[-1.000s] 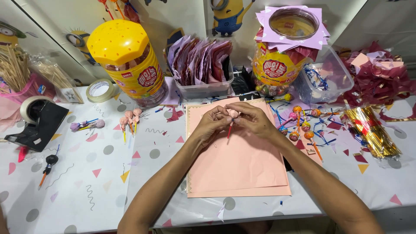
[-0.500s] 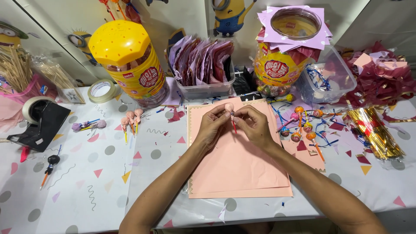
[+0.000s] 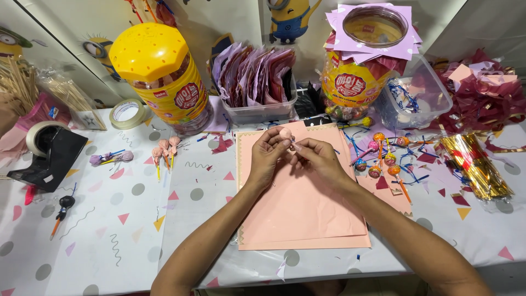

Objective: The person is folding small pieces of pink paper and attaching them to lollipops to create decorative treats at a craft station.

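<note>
While both hands meet at frame centre, a pink-wrapped lollipop (image 3: 285, 133) is pinched above the peach paper sheets (image 3: 298, 208).
Left hand (image 3: 267, 156) grips the wrapped head; right hand (image 3: 316, 157) fingertips close narrowly just beside it.

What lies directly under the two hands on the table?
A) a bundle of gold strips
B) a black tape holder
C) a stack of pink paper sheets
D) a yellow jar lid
C: both the left hand and the right hand, which hold a small pink-wrapped lollipop between them, are above the stack of pink paper sheets.
</note>
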